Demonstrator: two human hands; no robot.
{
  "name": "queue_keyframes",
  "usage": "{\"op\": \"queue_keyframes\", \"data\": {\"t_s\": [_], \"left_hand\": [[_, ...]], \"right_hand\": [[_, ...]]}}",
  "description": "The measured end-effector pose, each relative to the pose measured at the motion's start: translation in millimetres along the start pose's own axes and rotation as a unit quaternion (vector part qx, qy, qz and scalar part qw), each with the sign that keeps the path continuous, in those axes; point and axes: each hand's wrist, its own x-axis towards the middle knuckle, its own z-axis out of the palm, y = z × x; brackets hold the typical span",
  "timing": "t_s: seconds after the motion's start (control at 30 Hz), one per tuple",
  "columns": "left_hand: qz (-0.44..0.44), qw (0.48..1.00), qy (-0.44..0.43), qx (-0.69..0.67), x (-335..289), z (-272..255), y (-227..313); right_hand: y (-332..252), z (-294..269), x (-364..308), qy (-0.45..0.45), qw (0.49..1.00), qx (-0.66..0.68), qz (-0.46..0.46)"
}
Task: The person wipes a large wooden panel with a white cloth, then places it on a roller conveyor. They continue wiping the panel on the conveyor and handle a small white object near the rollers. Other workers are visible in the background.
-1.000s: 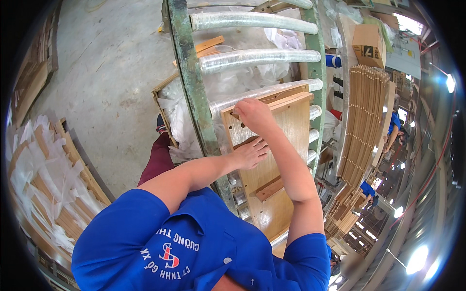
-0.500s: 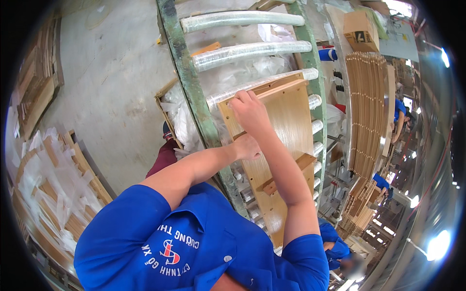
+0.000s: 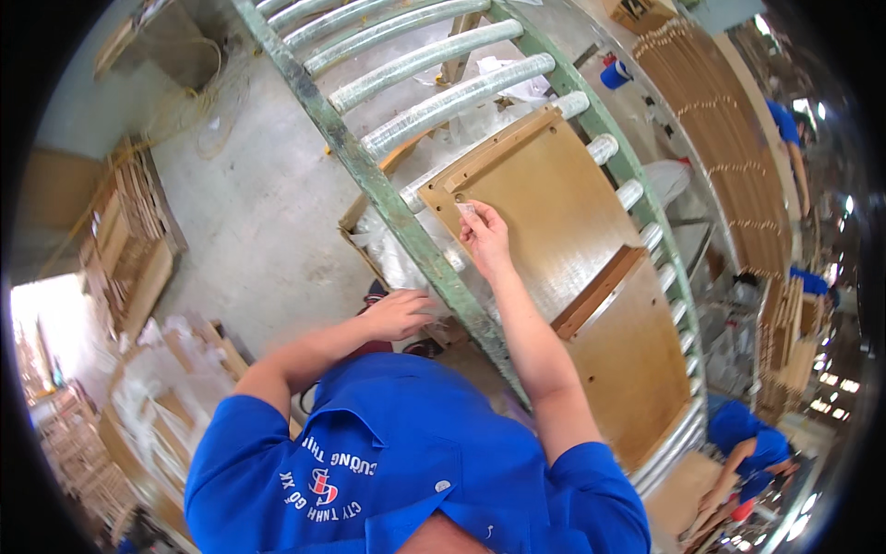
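The wooden panel [image 3: 577,208] lies flat on the film-wrapped rollers [image 3: 429,69] between two green rails [image 3: 380,189], which support it from below; the film presumably protects the wood from scuffing. The right grip [image 3: 486,238] is closed in a fingertip pinch on a small pale piece [image 3: 466,211], a hold suited to something thin and light, near the drilled holes [image 3: 437,205] at the panel's far left corner. Contact between piece and panel cannot be confirmed. The left grip [image 3: 397,316], blurred, appears released and without a load, apart from the panel. A brown strip [image 3: 600,291] lies crosswise on the panel, and a batten [image 3: 508,152] lines its far end, presumably as a stiffener.
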Motion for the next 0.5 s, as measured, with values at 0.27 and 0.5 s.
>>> {"op": "queue_keyframes", "data": {"t_s": [0.27,0.5], "left_hand": [[-0.480,0.862,-0.162,0.024,-206.2,-55.7,-31.3],[-0.555,0.784,-0.276,-0.044,-232.7,-73.4,-44.5]], "right_hand": [[24.9,35.6,14.3,0.048,0.965,-0.232,-0.115],[38.8,54.6,24.1,0.131,0.872,-0.396,-0.256]]}}
